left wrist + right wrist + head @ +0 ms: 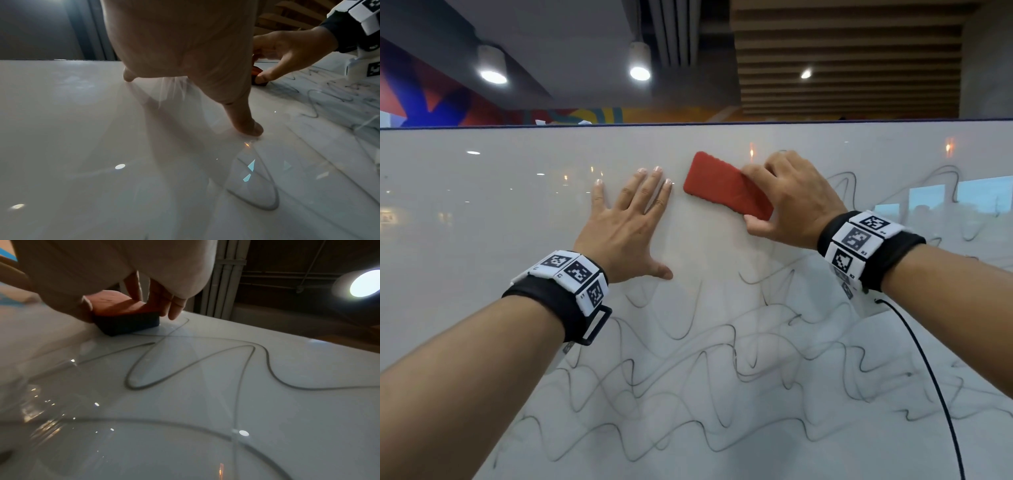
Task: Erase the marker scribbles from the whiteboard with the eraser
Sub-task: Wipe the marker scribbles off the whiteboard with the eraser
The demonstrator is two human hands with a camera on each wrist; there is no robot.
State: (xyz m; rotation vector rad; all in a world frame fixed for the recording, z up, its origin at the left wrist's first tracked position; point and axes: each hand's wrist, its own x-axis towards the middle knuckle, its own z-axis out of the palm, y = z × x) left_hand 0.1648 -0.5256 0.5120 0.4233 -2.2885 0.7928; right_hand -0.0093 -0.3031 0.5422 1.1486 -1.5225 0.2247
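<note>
- While the left hand (625, 222) lies flat on the whiteboard (482, 212), fingers (650, 185) spread,
- the right hand (791, 198) pinches the red eraser (722, 186) against it above the scribbles (688, 359).

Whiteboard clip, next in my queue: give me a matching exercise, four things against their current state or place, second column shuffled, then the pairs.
Column one:
1. left hand
2. right hand
3. eraser
4. marker scribbles

Column two:
A. red on top, lying against the whiteboard
B. dark wavy lines, mostly across the lower board
C. fingers spread, pressed flat on the board
D. grips one end of the eraser

Pairs: 1-C, 2-D, 3-A, 4-B
</note>
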